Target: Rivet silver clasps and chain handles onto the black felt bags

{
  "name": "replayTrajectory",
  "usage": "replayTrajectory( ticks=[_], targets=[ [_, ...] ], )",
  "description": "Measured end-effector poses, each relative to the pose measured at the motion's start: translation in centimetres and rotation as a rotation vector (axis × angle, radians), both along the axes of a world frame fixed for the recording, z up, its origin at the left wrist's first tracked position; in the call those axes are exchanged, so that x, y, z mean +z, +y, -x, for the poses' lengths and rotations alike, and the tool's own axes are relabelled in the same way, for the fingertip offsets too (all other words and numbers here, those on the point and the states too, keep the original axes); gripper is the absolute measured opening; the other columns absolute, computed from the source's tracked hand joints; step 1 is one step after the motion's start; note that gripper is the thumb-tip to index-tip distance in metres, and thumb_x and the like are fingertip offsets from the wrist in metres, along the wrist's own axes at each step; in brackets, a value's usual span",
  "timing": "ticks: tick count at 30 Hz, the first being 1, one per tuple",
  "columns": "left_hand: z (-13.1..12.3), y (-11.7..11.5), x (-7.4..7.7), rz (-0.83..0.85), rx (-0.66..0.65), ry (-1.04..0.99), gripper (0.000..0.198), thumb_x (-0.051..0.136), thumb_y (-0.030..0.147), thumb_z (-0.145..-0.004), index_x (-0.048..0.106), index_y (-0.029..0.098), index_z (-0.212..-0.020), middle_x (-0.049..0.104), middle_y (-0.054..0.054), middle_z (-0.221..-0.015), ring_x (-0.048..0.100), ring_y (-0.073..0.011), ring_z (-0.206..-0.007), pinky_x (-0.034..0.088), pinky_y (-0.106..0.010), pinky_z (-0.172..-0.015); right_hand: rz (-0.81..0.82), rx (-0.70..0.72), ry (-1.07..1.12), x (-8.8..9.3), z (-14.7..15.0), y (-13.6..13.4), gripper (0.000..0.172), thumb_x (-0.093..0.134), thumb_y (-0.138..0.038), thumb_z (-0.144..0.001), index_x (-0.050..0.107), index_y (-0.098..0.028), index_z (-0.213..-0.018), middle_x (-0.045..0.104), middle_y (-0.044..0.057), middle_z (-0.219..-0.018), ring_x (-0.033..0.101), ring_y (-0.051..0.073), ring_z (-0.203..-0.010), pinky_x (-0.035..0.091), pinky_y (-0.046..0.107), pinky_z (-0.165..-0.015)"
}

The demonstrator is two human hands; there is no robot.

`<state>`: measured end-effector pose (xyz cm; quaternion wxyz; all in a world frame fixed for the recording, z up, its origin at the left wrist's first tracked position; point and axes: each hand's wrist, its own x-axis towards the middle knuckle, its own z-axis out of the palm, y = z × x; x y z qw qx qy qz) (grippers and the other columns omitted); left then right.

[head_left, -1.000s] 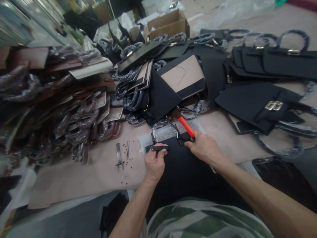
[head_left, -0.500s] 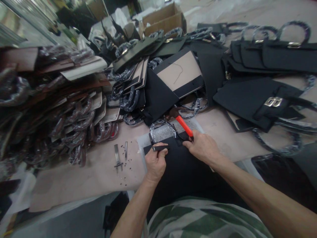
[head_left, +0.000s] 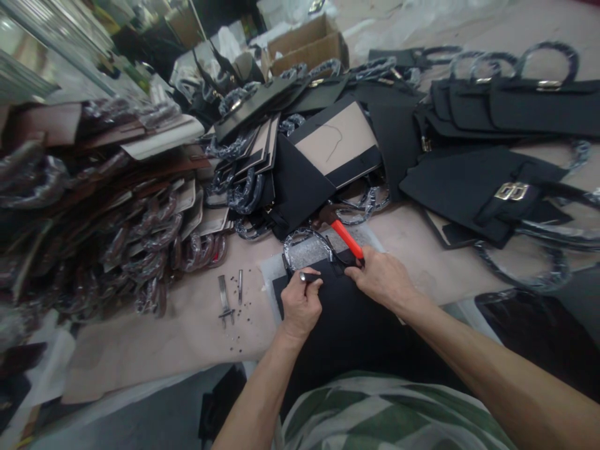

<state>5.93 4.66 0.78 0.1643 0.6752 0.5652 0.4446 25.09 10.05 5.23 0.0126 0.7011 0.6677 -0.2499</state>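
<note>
My left hand (head_left: pixel 300 306) is closed on a short dark metal punch (head_left: pixel 311 277), which lies nearly level with its round end towards the left. My right hand (head_left: pixel 382 275) grips a hammer (head_left: pixel 345 237) by its orange-red handle; the brown head points away from me. Under both hands spreads a black bag panel (head_left: pixel 347 312) whose plastic-wrapped handle (head_left: pixel 307 236) rests on a grey speckled slab (head_left: pixel 304 250). To the left lie a pronged punch (head_left: pixel 224 300), a thin metal rod (head_left: pixel 240 286) and several tiny dark bits.
Brown bag pieces with wrapped handles (head_left: pixel 154 231) are heaped at the left. Black bag panels (head_left: pixel 300 181) fill the back, and more black bags (head_left: pixel 492 187) with gold clasps lie at the right. A cardboard box (head_left: pixel 307 50) stands behind them.
My left hand has shifted slightly right, and the punch in it has turned so its round end shows more. The right hand with the hammer stays nearly still.
</note>
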Motion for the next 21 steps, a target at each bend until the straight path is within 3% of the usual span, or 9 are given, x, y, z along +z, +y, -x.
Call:
replayTrajectory(
  ticks=[4,10,16,21],
  targets=[
    [0.0,0.2,0.2,-0.018,-0.029,0.015,0.012,0.056,0.015,-0.093,0.066,0.018,-0.098,0.073,-0.004,-0.089,0.072,-0.0147,-0.078,0.06,-0.025,-0.076,-0.013,0.008,0.02,0.1,0.0,0.0,0.033,0.064,-0.044,-0.09,0.064,-0.016,-0.107,0.073,0.01,-0.087,0.07,0.028,-0.085,0.04,0.034,-0.066],
    [0.6,0.4,-0.1,0.07,-0.03,-0.052,0.012,0.056,0.017,-0.093,0.067,0.019,-0.096,0.073,-0.002,-0.085,0.069,-0.0125,-0.065,0.058,-0.023,-0.066,-0.017,0.003,0.03,-0.3,-0.1,-0.1,0.034,0.064,-0.045,-0.089,0.065,-0.017,-0.109,0.073,0.011,-0.09,0.069,0.028,-0.085,0.039,0.033,-0.065],
    [0.0,0.5,0.1,-0.044,-0.051,0.052,0.011,0.054,0.016,-0.093,0.065,0.019,-0.096,0.071,-0.004,-0.085,0.072,-0.0163,-0.079,0.058,-0.026,-0.076,-0.028,0.0,0.031,-0.3,-0.2,-0.2,0.036,0.063,-0.046,-0.089,0.064,-0.016,-0.11,0.073,0.011,-0.089,0.069,0.028,-0.084,0.037,0.032,-0.065],
    [-0.5,0.7,0.1,-0.086,-0.033,0.09,0.011,0.053,0.016,-0.092,0.063,0.019,-0.095,0.07,-0.004,-0.083,0.071,-0.0172,-0.079,0.057,-0.027,-0.077,-0.064,-0.001,0.091,-1.0,-0.6,-0.1,0.035,0.064,-0.046,-0.088,0.065,-0.016,-0.107,0.071,0.01,-0.087,0.067,0.025,-0.081,0.037,0.031,-0.064]
  ],
)
